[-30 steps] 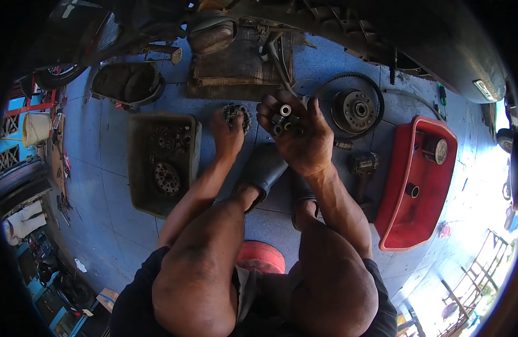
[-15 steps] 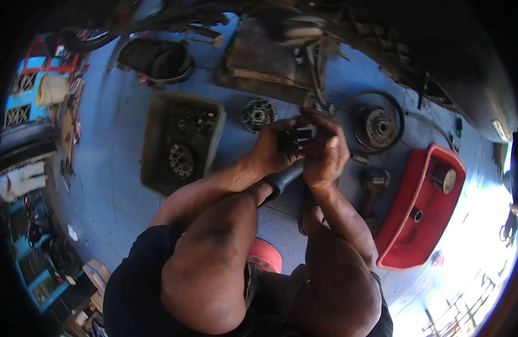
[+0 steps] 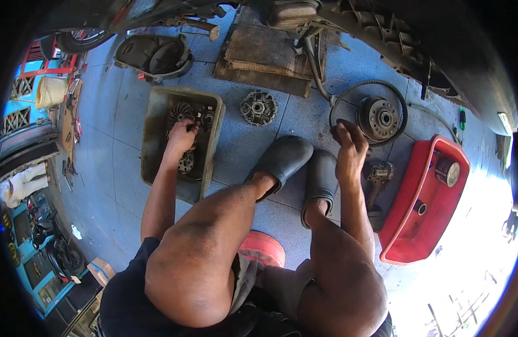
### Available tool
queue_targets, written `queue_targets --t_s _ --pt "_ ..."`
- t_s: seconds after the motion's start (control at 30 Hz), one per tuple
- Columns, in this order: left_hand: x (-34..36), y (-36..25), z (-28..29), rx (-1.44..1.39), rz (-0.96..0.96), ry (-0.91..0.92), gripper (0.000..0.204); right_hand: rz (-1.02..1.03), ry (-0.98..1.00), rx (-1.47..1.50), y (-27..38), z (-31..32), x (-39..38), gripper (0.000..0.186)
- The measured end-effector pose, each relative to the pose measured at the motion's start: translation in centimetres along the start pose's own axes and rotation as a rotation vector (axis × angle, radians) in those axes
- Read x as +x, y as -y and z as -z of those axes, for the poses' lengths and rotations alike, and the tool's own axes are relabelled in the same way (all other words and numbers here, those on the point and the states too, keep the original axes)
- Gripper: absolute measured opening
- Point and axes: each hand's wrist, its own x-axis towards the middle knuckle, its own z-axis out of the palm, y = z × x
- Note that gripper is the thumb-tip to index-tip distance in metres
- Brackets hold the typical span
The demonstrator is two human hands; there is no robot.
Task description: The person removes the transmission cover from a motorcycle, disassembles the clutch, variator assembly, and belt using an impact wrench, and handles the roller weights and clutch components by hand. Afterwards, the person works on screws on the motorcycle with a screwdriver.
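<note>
Olive tub [image 3: 211, 154]: on the blue floor, holding a finned metal part [image 3: 181, 109] and a perforated disc [image 3: 186, 164].
Left hand [image 3: 182, 137]: inside the tub, fingers bent down at the finned part; whether they grip it cannot be told. Advisable: fingertips well round one piece, neighbours undisturbed.
Ribbed round part [image 3: 259, 108]: on the floor, just outside the tub, untouched.
Right hand [image 3: 351, 149]: beside the toothed belt [image 3: 371, 83], fingers curled; contents, if any, cannot be told. Advisable: small pieces kept cupped, clear of the belt.
Drum [image 3: 377, 112]: within the belt's loop.
Power tool [image 3: 378, 173]: near the right wrist.
Red tub [image 3: 427, 227]: farthest right.
</note>
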Motion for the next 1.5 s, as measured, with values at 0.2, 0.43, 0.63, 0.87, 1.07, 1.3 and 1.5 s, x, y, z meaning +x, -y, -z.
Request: queue_targets --t_s 0.2,0.43,0.63,0.87,1.07,1.3,1.5 --pt "-2.0 -3.2 -4.0 0.563 -0.603 -0.426 0.019 -0.063 0.066 0.052 -0.9 -0.5 0.2 0.023" --pt "-0.3 -8.0 -15.0 0.689 -0.593 0.058 0.042 -0.072 0.181 0.119 -1.2 -1.7 -0.6 0.027" --pt "0.0 -8.0 -13.9 0.466 -0.683 -0.059 0.025 -0.141 0.132 0.097 -1.4 -1.2 -0.5 0.028" --pt "-2.3 -6.8 -2.4 0.478 -0.601 -0.341 0.032 -0.089 0.159 0.048 -1.8 -0.3 -0.2 0.03" --pt "1.0 -2.7 -0.5 0.689 -0.347 -0.189 0.038 -0.161 0.164 0.048 -3.2 1.2 0.8 0.028" --pt "0.2 -5.0 -2.9 0.544 -0.633 -0.483 0.026 0.34 -0.406 -0.828 -5.3 8.2 5.5 0.071" --pt "-4.1 -10.5 -7.8 0.354 -0.722 -0.258 0.021 0.342 -0.27 -1.1 -3.3 10.4 10.5 0.108"
